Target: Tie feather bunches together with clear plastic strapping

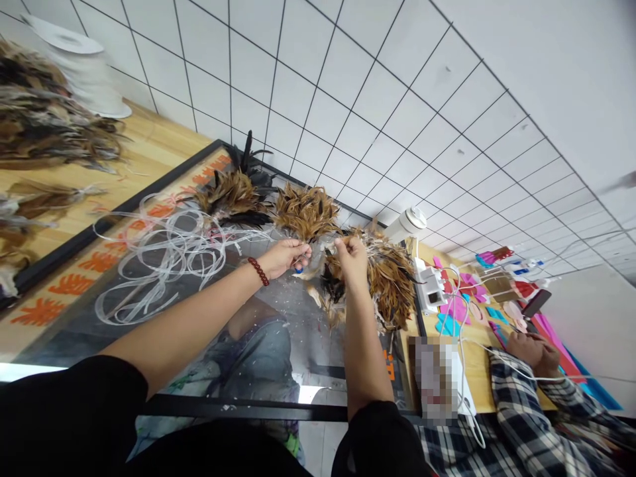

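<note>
My left hand, with a beaded bracelet at the wrist, is closed in a pinch over the middle of the glass tabletop. What its fingertips hold is too small to make out. A small blue thing shows just under those fingers. My right hand pinches too, a short way to the right, its grip likewise unclear. Behind both hands lies a bunch of brown feathers. A larger feather pile sits beside and partly behind my right hand. Pale loose feathers lie below the fingers.
Tangled clear ribbon covers the left of the glass, near dark feathers. A white spool and more feathers stand far left. Rightward are a white bottle, a power strip, cables and a co-worker's hands.
</note>
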The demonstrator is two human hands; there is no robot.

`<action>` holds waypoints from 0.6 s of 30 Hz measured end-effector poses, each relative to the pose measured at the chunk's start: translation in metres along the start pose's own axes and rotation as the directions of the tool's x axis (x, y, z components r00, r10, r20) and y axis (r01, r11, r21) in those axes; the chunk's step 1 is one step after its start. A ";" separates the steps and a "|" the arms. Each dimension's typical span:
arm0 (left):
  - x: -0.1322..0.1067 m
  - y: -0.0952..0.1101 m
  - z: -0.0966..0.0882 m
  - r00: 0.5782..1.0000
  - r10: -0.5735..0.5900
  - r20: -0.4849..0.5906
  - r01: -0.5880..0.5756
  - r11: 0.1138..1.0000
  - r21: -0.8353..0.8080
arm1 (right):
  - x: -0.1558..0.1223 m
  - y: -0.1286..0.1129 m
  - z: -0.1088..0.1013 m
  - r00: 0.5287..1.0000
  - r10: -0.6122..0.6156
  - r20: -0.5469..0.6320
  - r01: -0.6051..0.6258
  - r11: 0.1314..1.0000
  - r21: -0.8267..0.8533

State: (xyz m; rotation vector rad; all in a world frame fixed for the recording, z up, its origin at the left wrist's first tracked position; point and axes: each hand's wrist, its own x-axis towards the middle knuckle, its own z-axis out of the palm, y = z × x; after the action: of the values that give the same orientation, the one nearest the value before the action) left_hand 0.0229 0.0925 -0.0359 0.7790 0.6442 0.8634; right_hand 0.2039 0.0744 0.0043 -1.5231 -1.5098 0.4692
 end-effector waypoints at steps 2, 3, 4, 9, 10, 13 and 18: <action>0.001 0.000 0.000 1.000 0.001 -0.006 -0.001 0.999 -0.043 | 0.001 -0.002 -0.005 1.000 -0.025 0.009 0.025 0.999 0.042; 0.001 0.000 0.000 1.000 -0.003 -0.006 0.002 0.998 -0.058 | 0.000 -0.003 -0.005 0.998 -0.039 0.043 0.035 0.996 0.083; 0.000 0.001 0.000 1.000 -0.010 -0.003 0.010 0.998 -0.068 | -0.001 -0.005 -0.004 0.994 -0.059 0.094 0.047 0.992 0.119; 0.000 0.002 0.000 0.997 -0.063 0.041 0.065 0.997 -0.050 | -0.011 -0.013 0.015 0.970 -0.169 0.172 0.160 0.985 0.064; 0.000 0.002 -0.001 0.997 -0.067 0.049 0.069 0.997 -0.040 | -0.013 -0.014 0.019 0.970 -0.181 0.165 0.180 0.983 0.022; -0.001 0.001 -0.002 0.995 -0.064 0.077 0.065 0.998 -0.005 | -0.016 -0.015 0.025 0.972 -0.196 0.126 0.205 0.976 -0.067; -0.002 0.001 -0.004 0.990 -0.037 0.137 0.032 0.999 0.037 | -0.015 -0.012 0.025 0.984 -0.168 0.059 0.172 0.982 -0.071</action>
State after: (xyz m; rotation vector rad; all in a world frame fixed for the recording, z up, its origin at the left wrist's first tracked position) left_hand 0.0189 0.0926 -0.0371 0.8492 0.5502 0.7611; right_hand 0.1743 0.0669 -0.0043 -1.4338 -1.7002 0.3581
